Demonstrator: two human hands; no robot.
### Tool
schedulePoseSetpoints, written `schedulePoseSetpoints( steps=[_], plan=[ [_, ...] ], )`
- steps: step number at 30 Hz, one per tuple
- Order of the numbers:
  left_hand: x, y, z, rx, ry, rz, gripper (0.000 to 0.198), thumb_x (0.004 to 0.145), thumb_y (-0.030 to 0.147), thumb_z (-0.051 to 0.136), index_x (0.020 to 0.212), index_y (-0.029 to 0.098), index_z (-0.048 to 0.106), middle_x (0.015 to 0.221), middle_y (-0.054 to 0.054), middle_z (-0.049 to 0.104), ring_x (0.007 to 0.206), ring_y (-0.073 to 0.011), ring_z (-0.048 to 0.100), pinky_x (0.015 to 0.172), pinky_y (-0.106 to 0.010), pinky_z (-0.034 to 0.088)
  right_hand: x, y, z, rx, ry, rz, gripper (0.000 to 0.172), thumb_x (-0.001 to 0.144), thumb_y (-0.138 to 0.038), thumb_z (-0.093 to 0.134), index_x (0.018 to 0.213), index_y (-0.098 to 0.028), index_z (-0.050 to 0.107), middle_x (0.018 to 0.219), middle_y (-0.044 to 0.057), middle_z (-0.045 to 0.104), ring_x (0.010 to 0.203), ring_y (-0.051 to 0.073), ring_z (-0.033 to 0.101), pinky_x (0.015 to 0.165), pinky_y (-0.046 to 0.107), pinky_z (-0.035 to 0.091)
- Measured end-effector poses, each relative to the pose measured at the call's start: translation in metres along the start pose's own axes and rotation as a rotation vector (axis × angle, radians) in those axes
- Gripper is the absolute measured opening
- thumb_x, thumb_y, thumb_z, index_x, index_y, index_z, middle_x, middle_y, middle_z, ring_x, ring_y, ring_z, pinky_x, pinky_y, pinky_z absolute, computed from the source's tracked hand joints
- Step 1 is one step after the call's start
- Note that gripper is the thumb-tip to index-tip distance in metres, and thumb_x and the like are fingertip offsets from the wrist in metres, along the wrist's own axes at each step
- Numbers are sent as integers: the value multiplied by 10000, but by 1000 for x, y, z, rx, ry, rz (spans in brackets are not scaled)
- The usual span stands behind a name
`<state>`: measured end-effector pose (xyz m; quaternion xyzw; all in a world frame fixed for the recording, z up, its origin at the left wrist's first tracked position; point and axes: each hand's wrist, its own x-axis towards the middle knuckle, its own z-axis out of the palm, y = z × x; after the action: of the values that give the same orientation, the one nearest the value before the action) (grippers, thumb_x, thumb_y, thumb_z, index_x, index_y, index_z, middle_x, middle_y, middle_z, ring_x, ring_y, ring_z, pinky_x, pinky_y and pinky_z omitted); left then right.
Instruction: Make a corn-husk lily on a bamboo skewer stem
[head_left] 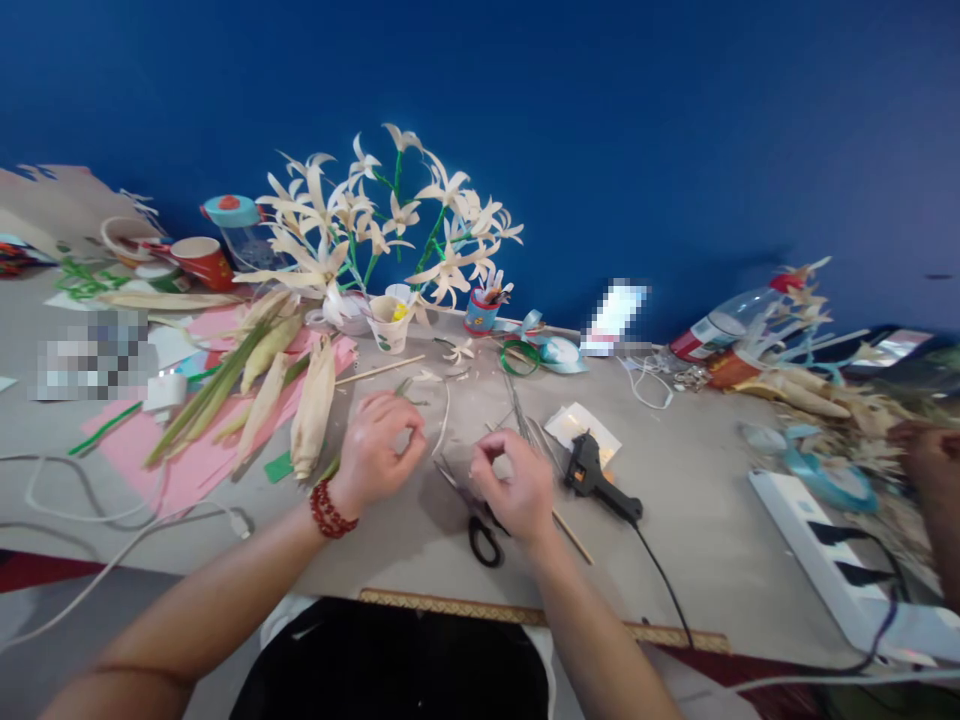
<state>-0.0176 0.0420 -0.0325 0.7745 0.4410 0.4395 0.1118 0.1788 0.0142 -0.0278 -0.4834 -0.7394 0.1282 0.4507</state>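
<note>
Over the table's middle, my left hand point(382, 448), with red beads at the wrist, is curled with thumb and forefinger brought together. Across a short gap my right hand point(517, 485) is pinched in the same way. Whatever either one holds, if anything, is too small or hidden to make out. Scissors point(486, 543) with black handles lie beneath my right hand, partly covered by it. A dried corn husk point(313, 408) rests just left of my left hand. Thin wire stems point(516, 400) lie beyond my right hand, and a black glue gun point(598, 478) is to its right.
White husk flowers point(401, 215) on green stems stand at the back near a paper cup point(390, 325). Pink paper point(135, 450) lies under husks at left. A power strip point(814, 560), a plastic bottle point(727, 320) and another person's hand point(930, 450) are at right.
</note>
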Motion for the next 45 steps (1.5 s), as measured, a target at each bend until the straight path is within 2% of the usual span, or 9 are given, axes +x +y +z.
schedulePoseSetpoints(
  steps=[4,8,12,17,24,29,34,39,45],
  plan=[
    [3,9,0,-130,-153,-11,124,832,208,578,951,215,612,929,-63,695,935,-233,620,1004,-431,417,0,2,4,54,-57,48,108,868,-224,566,760,-223,576,663,2,631,626,164,602,625,278,458],
    [3,21,6,-105,-210,-7,56,835,193,553,809,227,588,764,-22,661,809,-211,612,1039,-442,379,-1,0,11,63,-73,42,102,862,-206,577,762,-221,586,664,0,638,625,159,602,625,271,454],
    [0,16,7,-38,-175,34,88,815,171,537,747,226,543,707,-12,604,760,-204,571,1007,-429,402,-2,-2,11,45,-55,23,119,857,-201,589,739,-218,582,648,0,636,611,156,598,615,271,449],
    [1,4,-3,38,-43,27,93,780,143,533,733,223,527,707,-21,588,767,-219,559,945,-429,423,-2,0,4,66,97,32,128,848,-199,570,723,-228,567,630,-6,614,587,159,585,597,281,458],
    [5,23,3,-225,-224,-64,59,847,209,534,805,204,576,761,-27,613,780,-201,568,824,-350,450,-3,-4,10,124,23,42,108,854,-211,600,746,-220,594,642,-12,632,585,148,602,591,266,466],
    [0,19,9,-251,-172,-95,141,836,158,516,704,208,518,689,-3,546,720,-179,532,782,-325,439,-4,-5,11,104,32,29,126,849,-207,599,726,-225,585,631,-11,628,577,150,593,594,271,461],
    [0,6,2,-236,-93,-201,144,867,170,472,740,201,532,725,-19,558,732,-183,541,732,-309,433,-2,0,6,164,161,66,112,851,-192,578,744,-225,584,652,-6,626,602,160,596,596,276,472],
    [3,15,0,-268,-186,-78,72,872,231,529,820,202,570,794,-38,615,815,-204,572,908,-371,438,-2,1,8,182,61,71,91,847,-196,598,760,-220,592,666,-13,630,605,150,591,606,267,464],
    [3,18,3,-174,-156,43,115,855,147,521,766,211,554,720,-11,613,765,-181,557,1007,-422,401,0,-2,10,208,-32,91,46,839,-207,606,882,-204,590,743,-3,641,661,149,601,651,259,473]
  ],
)
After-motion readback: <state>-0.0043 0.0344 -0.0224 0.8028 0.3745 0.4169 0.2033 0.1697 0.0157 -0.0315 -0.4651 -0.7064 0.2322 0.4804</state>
